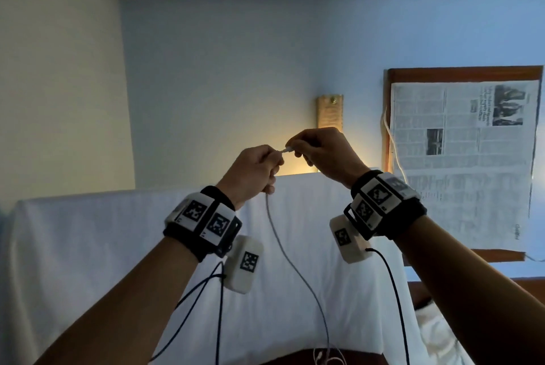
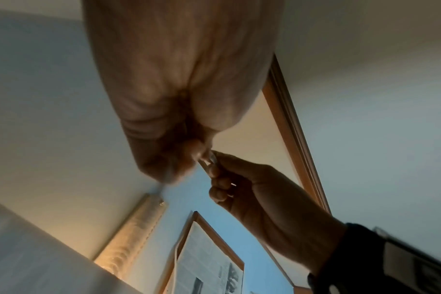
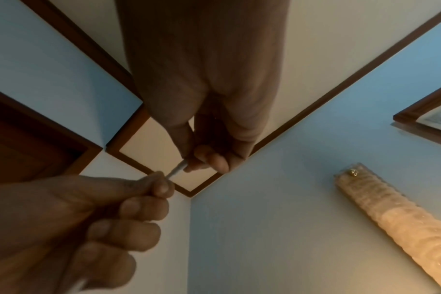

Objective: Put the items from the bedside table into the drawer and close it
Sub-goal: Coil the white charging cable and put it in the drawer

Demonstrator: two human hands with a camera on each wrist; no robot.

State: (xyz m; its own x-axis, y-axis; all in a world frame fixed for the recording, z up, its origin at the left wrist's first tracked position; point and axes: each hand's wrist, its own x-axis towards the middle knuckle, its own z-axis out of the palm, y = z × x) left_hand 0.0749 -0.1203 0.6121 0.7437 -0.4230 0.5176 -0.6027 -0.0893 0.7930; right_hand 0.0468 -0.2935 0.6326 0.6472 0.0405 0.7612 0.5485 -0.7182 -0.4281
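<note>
A thin white cable (image 1: 295, 264) hangs from my raised hands down to a loose heap at the bottom edge of the head view. My left hand (image 1: 256, 171) grips the cable in a fist, and a short stretch of it shows between the two hands (image 1: 286, 150). My right hand (image 1: 317, 147) pinches the cable end between thumb and fingers. In the right wrist view the white cable (image 3: 176, 171) spans the gap between both hands. The left wrist view shows the same cable piece (image 2: 207, 162) pinched. No bedside table or drawer is in view.
A white-draped headboard (image 1: 88, 232) stands in front of me below the hands. A lit wall lamp (image 1: 330, 112) is behind the hands. A wooden-framed window covered with newspaper (image 1: 463, 158) is on the right wall, with a white cord beside it.
</note>
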